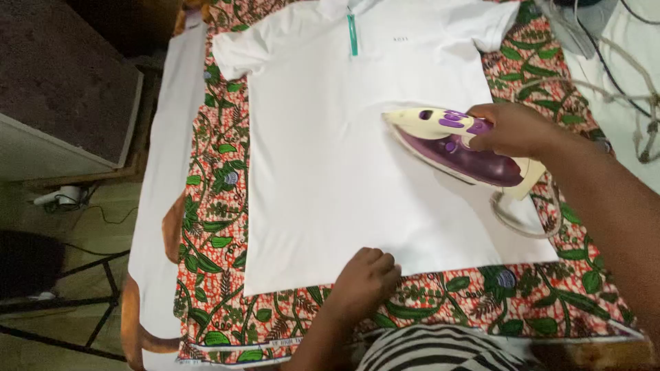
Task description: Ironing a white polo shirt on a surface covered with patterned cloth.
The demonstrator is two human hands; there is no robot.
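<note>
A white shirt (344,172) lies flat, front up, on a patterned cloth (220,206) of red, green and white that covers the table. The collar points away from the person; a teal strip (353,34) runs down from the neck opening.

The right hand (512,129) is closed around the handle of the iron (454,144). The iron is cream and purple, its tip pointing toward the shirt's centre, its soleplate resting on the right half of the shirt. Its cord (522,216) loops off the rear end across the shirt's lower right area.

The left hand (364,278) rests on the shirt's near hem, fingers curled under and pressed to the fabric; whether it grips the hem cannot be told from this view.

A grey-topped unit (62,89) stands to the left.
</note>
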